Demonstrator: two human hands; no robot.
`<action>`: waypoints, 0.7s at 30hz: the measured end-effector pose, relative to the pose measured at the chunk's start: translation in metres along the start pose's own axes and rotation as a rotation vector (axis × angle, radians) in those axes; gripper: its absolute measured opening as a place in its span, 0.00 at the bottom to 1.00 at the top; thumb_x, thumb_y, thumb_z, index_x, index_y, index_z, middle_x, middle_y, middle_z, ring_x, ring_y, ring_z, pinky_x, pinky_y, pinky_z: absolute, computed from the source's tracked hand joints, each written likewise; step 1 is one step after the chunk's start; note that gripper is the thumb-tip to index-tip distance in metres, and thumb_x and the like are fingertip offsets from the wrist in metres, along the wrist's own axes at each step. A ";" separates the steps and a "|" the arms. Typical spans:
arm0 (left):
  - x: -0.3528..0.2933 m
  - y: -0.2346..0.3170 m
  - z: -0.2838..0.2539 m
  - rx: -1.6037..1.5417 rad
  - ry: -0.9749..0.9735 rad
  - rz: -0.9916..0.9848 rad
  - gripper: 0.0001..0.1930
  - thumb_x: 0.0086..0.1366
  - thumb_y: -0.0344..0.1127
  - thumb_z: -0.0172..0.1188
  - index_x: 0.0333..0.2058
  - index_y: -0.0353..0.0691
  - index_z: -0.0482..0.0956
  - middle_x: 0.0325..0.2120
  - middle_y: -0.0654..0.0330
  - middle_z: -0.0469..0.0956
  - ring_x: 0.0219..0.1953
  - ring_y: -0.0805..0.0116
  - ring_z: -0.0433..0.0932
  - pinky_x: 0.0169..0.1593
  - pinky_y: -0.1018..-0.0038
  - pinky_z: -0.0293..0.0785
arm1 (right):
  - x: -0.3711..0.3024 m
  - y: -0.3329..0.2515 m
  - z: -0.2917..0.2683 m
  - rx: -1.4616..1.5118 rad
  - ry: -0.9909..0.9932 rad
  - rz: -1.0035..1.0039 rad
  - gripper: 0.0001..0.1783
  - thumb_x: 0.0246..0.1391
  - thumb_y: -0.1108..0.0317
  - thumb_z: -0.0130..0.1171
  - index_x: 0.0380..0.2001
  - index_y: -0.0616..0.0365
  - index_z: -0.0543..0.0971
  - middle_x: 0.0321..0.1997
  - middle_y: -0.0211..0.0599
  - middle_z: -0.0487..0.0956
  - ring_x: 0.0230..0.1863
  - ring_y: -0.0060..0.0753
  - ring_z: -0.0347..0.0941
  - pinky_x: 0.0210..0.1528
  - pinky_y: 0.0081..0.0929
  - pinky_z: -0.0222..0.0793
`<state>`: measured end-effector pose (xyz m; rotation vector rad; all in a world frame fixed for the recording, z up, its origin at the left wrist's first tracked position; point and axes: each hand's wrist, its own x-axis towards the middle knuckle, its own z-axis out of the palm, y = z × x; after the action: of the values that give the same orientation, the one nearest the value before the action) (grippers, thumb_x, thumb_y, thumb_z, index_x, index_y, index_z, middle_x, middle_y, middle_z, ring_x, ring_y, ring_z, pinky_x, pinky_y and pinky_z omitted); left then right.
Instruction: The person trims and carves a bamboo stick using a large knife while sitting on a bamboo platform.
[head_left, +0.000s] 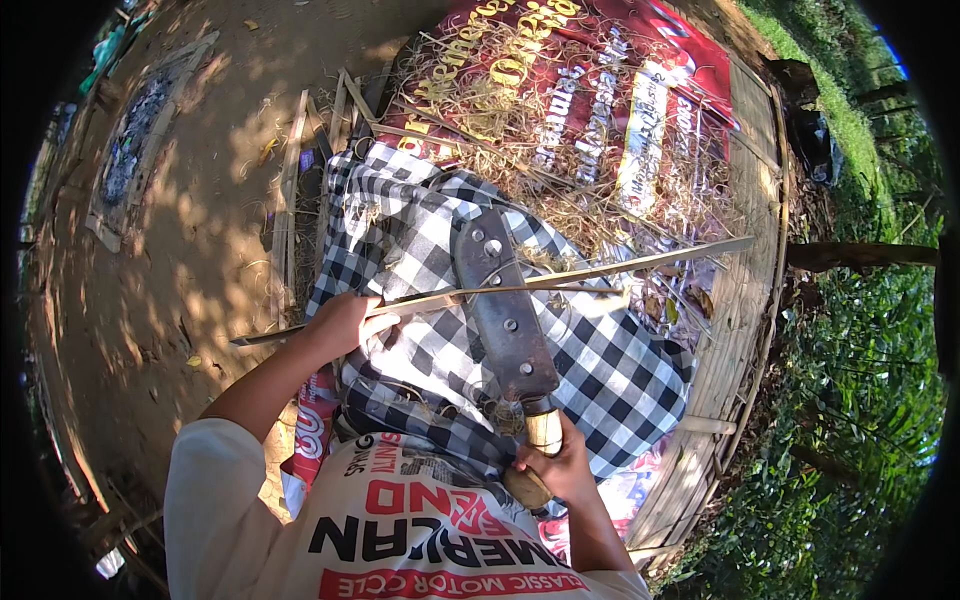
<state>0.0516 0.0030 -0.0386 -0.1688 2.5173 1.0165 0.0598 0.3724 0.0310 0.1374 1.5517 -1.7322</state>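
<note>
My left hand [343,324] is closed around a long, thin bamboo strip [660,260], which slants across my lap from lower left to upper right. A fine sliver stands slightly apart from the strip on the right of the blade. In my right hand [562,464] is the pale wooden handle of a broad, dark machete [508,325]. Its blade points away from me and has several round spots along it. Strip and blade cross near the blade's middle. Under both lies a black-and-white checked cloth [400,240] draped over my legs, with a few curled shavings on it.
Curly shavings [480,150] are strewn over a red printed banner [620,60] ahead. It lies on a slatted bamboo platform [735,310]. Loose wooden strips [290,200] lie to the left, beside bare earth [200,260]. Green plants [850,430] grow to the right.
</note>
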 end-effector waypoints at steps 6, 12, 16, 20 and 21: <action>0.001 0.026 -0.013 -0.186 -0.125 -0.189 0.15 0.66 0.45 0.55 0.34 0.38 0.81 0.18 0.49 0.77 0.21 0.52 0.77 0.29 0.64 0.71 | 0.004 0.003 -0.010 0.059 0.195 -0.059 0.23 0.43 0.85 0.57 0.46 0.67 0.69 0.27 0.37 0.76 0.23 0.26 0.74 0.29 0.25 0.73; 0.001 0.015 -0.013 -0.091 -0.078 -0.068 0.16 0.65 0.45 0.56 0.37 0.38 0.81 0.18 0.52 0.78 0.20 0.57 0.78 0.28 0.66 0.72 | 0.003 -0.012 -0.014 0.095 0.099 0.007 0.19 0.44 0.83 0.58 0.42 0.68 0.70 0.27 0.35 0.76 0.25 0.25 0.75 0.30 0.26 0.73; 0.001 0.011 -0.011 -0.084 -0.079 -0.050 0.16 0.66 0.47 0.55 0.37 0.39 0.82 0.17 0.55 0.78 0.19 0.63 0.78 0.28 0.68 0.71 | 0.005 0.010 -0.001 -0.015 -0.004 0.005 0.21 0.46 0.83 0.58 0.46 0.69 0.69 0.28 0.35 0.76 0.25 0.27 0.75 0.30 0.26 0.73; 0.000 0.020 -0.016 -0.117 -0.111 -0.059 0.16 0.67 0.45 0.54 0.38 0.39 0.83 0.17 0.57 0.78 0.17 0.69 0.76 0.26 0.71 0.70 | 0.004 -0.004 -0.016 0.056 0.068 -0.026 0.20 0.44 0.85 0.56 0.44 0.67 0.70 0.27 0.36 0.76 0.25 0.27 0.75 0.29 0.26 0.73; 0.000 0.021 -0.015 -0.193 -0.099 -0.004 0.15 0.67 0.43 0.54 0.38 0.39 0.83 0.15 0.57 0.78 0.17 0.71 0.76 0.26 0.72 0.70 | 0.006 -0.002 -0.020 0.151 0.116 -0.068 0.20 0.44 0.85 0.54 0.44 0.68 0.68 0.26 0.38 0.76 0.24 0.28 0.75 0.29 0.26 0.73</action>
<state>0.0407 0.0082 -0.0154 -0.1758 2.3279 1.2352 0.0465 0.3869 0.0249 0.2676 1.5221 -1.9250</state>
